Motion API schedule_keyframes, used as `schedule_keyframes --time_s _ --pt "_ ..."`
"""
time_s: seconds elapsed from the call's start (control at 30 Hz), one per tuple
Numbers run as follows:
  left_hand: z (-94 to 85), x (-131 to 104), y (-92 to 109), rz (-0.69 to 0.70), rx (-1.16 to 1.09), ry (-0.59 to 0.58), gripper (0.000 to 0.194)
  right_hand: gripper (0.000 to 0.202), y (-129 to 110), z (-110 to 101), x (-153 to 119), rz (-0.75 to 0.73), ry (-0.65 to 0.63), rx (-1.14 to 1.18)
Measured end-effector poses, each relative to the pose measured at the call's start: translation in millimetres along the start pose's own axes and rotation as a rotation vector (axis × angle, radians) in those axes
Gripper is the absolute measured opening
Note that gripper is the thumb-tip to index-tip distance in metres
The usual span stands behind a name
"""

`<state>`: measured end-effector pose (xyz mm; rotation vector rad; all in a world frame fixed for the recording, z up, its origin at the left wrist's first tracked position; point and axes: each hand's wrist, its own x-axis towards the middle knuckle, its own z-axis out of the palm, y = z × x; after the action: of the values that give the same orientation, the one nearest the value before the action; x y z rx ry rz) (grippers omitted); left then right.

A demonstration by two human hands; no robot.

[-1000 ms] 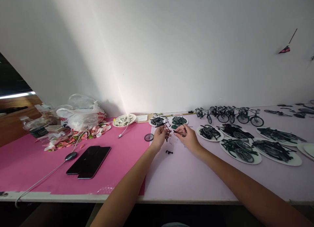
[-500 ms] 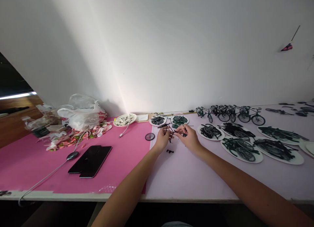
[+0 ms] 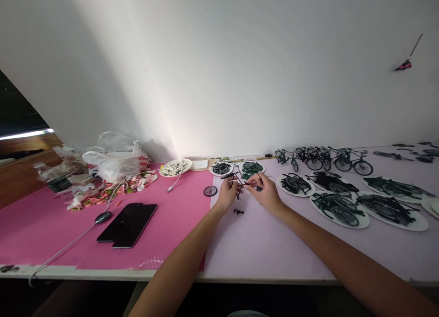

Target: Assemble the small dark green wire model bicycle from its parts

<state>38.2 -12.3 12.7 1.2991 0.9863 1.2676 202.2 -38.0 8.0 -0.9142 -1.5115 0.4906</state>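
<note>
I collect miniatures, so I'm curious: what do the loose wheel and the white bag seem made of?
The loose wheel: probably dark moulded plastic, from its thin, uniform spokes; painted metal is possible. The white bag: glossy plastic film, crinkled and partly see-through.

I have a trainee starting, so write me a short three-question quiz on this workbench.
1. True or false: the left hand holds a dark bike frame.
2. The standing bicycles are:
A) beside the plastic bag
B) near the foot of the wall
C) on the plates
3. Fill in the colour: two flat black devices lie on the ____ surface.

Key: 1 true; 2 B; 3 pink.
</note>
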Motion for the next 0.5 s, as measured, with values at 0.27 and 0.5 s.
schedule_keyframes --time_s 0.27,0.5 --pt "0.6 -3.4 2.1 -0.01 0.006 0.002 0.021 0.052 1.2 0.1 -1.3 -0.044 -0.014 -0.028" --pt "2.1 -3.8 1.8 -0.018 0.028 0.001 0.017 0.048 6.5 0.2 -1.5 -0.127 0.007 -0.097"
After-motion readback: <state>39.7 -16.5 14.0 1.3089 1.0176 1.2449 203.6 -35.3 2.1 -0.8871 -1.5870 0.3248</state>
